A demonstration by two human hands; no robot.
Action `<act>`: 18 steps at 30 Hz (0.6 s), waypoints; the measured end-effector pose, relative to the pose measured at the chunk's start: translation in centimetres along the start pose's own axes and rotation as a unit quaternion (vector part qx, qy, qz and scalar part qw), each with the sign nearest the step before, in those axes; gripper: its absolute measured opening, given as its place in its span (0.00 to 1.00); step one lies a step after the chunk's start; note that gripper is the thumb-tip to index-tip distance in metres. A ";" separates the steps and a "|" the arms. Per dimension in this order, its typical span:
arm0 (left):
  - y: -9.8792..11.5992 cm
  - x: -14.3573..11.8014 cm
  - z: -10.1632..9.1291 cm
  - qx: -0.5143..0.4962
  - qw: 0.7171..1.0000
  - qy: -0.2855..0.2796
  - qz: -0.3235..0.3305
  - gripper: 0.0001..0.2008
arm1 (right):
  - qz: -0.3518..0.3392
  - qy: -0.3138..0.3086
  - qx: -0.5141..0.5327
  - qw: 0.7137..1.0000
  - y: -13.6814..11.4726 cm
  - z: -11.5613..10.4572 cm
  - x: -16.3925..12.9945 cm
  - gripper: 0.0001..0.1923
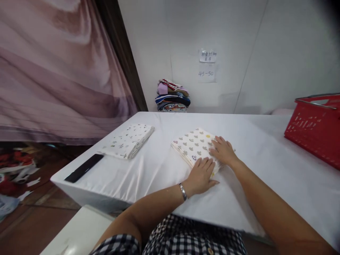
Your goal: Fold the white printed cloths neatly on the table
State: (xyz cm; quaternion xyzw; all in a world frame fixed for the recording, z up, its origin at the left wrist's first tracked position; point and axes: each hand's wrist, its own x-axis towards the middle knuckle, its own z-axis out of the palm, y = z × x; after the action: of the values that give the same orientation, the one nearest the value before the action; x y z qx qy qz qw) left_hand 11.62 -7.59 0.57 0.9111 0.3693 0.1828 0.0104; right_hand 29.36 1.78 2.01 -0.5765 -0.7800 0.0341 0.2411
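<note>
Cloth (193, 146) here is a folded square with little grey prints, lying flat on the bench (265, 166) about mid-width, well left of the red basket (316, 127). Both hands sit on its near corner: left hand (201, 174) palm down on the near edge, right hand (224, 150) just beside it on the right edge. Fingers of both are spread flat and pressing, not gripping anything. Looks like thin soft cotton, light and floppy, so it probably won't keep its shape if lifted by one corner. Best bet is pinching the whole stack of layers at a folded edge, or sliding a flat hand under. A second folded cloth (129, 140) lies further left, with a black phone (84, 168) beyond that.
</note>
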 end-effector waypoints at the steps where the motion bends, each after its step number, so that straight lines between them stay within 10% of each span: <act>1: 0.1 -0.6 0.0 -0.005 1.000 -0.005 0.014 0.34 | 0.031 -0.036 -0.027 0.998 0.4 0.3 0.2 0.23; 6: -1.8 -3.2 -2.1 -0.066 0.996 -0.014 0.057 0.29 | 0.061 -0.107 -0.075 0.990 2.4 1.1 0.3 0.25; 13: -12.8 -2.7 -4.3 -0.117 0.942 0.118 -0.293 0.29 | 0.146 -0.098 -0.041 0.984 4.2 0.1 2.6 0.27; 18: -16.6 -1.1 -3.8 -0.201 0.916 0.075 -0.339 0.31 | 0.184 -0.129 -0.070 0.972 5.5 0.3 4.4 0.32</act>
State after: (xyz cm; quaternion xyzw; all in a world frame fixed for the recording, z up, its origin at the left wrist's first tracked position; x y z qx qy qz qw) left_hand -1.50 3.33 1.21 0.6933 0.6113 0.3066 0.2270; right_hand 33.12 7.68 1.44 -0.7163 -0.6855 0.0970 0.0870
